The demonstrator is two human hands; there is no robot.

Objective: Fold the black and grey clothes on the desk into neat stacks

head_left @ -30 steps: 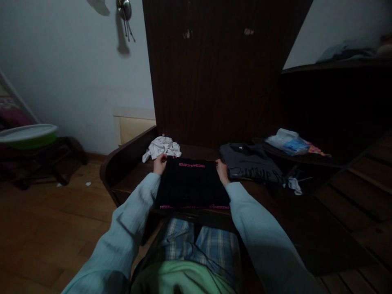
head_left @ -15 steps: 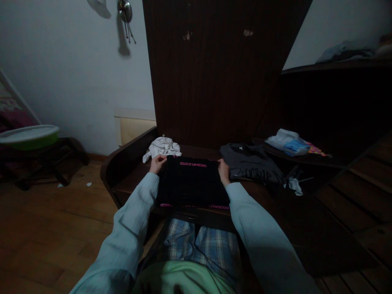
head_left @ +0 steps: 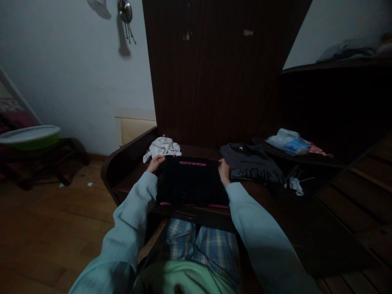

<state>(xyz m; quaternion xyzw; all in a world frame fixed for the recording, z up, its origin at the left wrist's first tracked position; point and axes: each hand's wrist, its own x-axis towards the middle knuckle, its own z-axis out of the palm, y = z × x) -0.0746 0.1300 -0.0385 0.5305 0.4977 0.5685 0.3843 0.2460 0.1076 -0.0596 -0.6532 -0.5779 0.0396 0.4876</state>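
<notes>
A folded black shirt [head_left: 191, 183] with pink lettering lies flat on the dark wooden table [head_left: 128, 181] in front of me. My left hand [head_left: 155, 163] rests at the shirt's far left corner, fingers stretched out along the edge. At the far right corner my right hand [head_left: 223, 171] touches the edge, fingers curled against the cloth. Both arms wear pale blue sleeves.
A crumpled white cloth [head_left: 161, 147] lies behind the left hand. A folded grey shirt [head_left: 251, 165] sits to the right, a plastic bag [head_left: 288, 141] beyond it. A tall dark wooden panel [head_left: 214, 73] stands behind. A green basin [head_left: 29, 136] sits on a stool at left.
My left hand has slid a little left and outward off the shirt's corner, its fingers now flatter. The right hand has barely moved.
</notes>
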